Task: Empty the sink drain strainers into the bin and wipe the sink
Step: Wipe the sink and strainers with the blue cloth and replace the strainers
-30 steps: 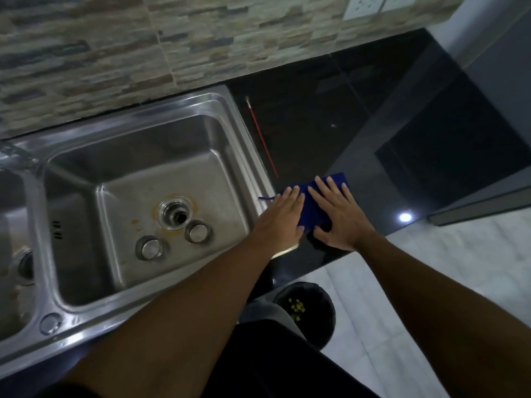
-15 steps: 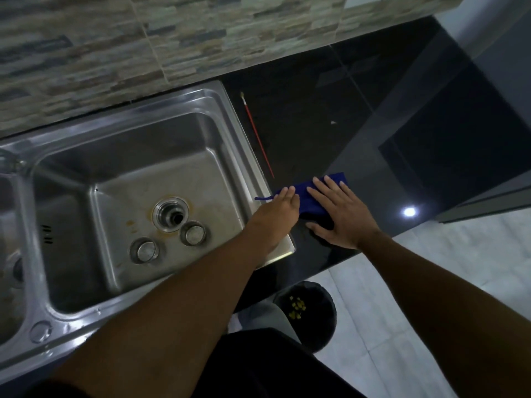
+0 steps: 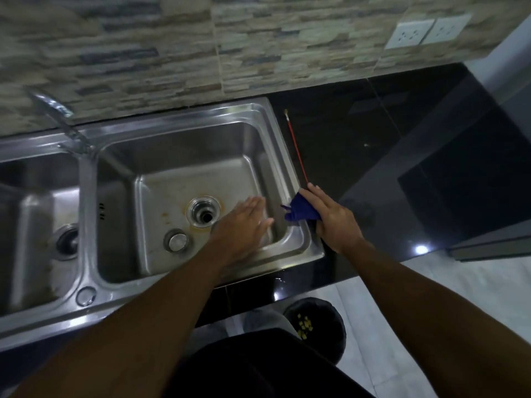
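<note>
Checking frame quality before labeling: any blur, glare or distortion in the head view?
Head view: left hand smeared by motion blur over the sink basin; right hand gripping the blue cloth reads sharper. Dim overall; a bright light reflection glares off the black countertop. Wide-angle bending at the edges; the faucet is soft.

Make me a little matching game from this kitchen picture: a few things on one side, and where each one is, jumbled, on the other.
Things:
1. blue cloth
2. red stick
3. bin
4. round strainer

Places:
A. on the floor below the counter
B. on the bottom of the right sink bowl
C. lying on the black counter beside the sink
D. bunched in the right hand

Pairs: 1-D, 2-C, 3-A, 4-B
</note>
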Available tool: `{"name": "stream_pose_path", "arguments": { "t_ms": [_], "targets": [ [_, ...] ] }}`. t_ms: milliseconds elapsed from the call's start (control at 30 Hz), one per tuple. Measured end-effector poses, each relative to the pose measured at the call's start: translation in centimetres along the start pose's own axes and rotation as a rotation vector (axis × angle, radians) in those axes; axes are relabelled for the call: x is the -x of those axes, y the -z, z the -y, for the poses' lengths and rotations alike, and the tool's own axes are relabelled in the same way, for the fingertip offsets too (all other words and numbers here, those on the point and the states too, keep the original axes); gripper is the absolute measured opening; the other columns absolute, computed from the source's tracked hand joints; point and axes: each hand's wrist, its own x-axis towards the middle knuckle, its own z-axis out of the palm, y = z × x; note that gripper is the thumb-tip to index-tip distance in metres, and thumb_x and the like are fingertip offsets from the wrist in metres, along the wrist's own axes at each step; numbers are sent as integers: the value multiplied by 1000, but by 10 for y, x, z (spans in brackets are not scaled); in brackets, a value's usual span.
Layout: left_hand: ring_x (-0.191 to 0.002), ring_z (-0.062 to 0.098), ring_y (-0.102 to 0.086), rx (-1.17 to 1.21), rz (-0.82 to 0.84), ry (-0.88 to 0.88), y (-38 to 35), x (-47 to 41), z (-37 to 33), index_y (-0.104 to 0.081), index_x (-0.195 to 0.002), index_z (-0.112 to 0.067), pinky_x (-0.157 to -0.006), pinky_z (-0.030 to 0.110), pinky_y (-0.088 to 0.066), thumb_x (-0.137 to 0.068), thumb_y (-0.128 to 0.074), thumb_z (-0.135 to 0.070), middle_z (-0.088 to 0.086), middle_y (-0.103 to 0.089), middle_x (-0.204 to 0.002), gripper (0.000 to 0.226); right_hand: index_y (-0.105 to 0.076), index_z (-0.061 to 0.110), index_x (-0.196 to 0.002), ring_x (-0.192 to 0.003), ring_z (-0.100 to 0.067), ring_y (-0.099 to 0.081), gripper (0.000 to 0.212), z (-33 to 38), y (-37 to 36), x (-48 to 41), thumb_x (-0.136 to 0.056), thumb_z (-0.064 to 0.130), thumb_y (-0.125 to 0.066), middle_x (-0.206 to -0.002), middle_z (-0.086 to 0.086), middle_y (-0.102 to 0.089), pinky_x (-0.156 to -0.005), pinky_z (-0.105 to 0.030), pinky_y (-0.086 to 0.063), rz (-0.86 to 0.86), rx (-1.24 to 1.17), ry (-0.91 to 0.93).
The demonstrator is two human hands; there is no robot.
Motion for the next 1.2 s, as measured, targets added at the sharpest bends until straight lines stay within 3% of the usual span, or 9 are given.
{"name": "stream_pose_path", "arguments": {
  "t_ms": [133, 233, 367, 567, 733, 867, 1000, 1100, 1200],
  "targets": [
    [-153, 25, -25, 9, -43, 150, 20, 41, 55, -30, -156, -7, -125, 37, -16, -104, -17, -45, 12, -30, -163, 66, -36, 17, -155, -124, -38, -59, 78, 52, -4, -20, -85, -5, -64, -165, -4, -28, -100, -52, -52, 27, -67, 82],
    [-153, 25, -25, 21, -83, 244, 35, 79, 93, -29, -156, -6, -125, 36, -16, -108, -25, -38, 13, -29, -164, 58, -43, 10, -151, -130, -39, -56, 75, 99, -22, -39, -82, -12, -62, -162, -8, -35, -102, -50, -51, -13, -130, 154],
    [-154, 27, -23, 17, -118, 340, 50, 134, 141, -26, -157, -4, -126, 33, -9, -109, -25, -34, 16, -25, -164, 56, -46, 7, -148, -135, -33, -52, 74, 164, -53, -63, -80, -17, -59, -162, -5, -35, -107, -46, -49, -37, -226, 204],
    [-154, 23, -20, 129, -141, 513, 57, 199, 212, -22, -159, -9, -125, 38, -16, -108, -25, -38, 11, -24, -166, 58, -51, -2, -142, -134, -36, -54, 61, 257, -99, -91, -84, -15, -63, -154, -18, -44, -110, -46, -48, -51, -312, 282],
    [-156, 22, -14, 163, -135, 594, 50, 245, 256, -21, -159, -8, -128, 37, -10, -107, -20, -36, 11, -19, -167, 59, -45, 5, -149, -122, -33, -62, 70, 330, -133, -118, -83, -13, -59, -140, -17, -60, -107, -43, -49, -48, -420, 208],
    [-154, 26, -21, 132, -159, 673, 44, 282, 279, -28, -157, -5, -127, 39, -11, -98, -17, -39, 14, -28, -164, 69, -42, 11, -152, -117, -31, -64, 73, 376, -156, -133, -84, -11, -53, -133, -15, -64, -103, -41, -50, -16, -519, 202],
    [-152, 32, -26, 101, -145, 707, 37, 319, 298, -35, -153, -2, -126, 45, -12, -97, -8, -47, 19, -32, -161, 76, -49, 10, -146, -128, -32, -58, 60, 405, -197, -122, -86, 6, -56, -147, -11, -53, -108, -39, -47, 94, -452, 292],
    [-150, 34, -31, 49, -114, 688, 31, 324, 299, -40, -151, -2, -126, 50, -16, -99, -10, -43, 20, -38, -158, 73, -49, 3, -146, -151, -31, -30, 66, 399, -232, -100, -82, 7, -66, -160, -12, -37, -123, -47, -28, 244, -249, 548],
    [-150, 32, -32, 38, -123, 689, 29, 320, 300, -43, -150, -6, -124, 51, -22, -100, -16, -39, 17, -40, -157, 66, -41, 6, -151, -156, -27, -16, 74, 387, -248, -106, -81, 13, -65, -163, -7, -33, -128, -49, -12, 241, -146, 697]
  ]
}}
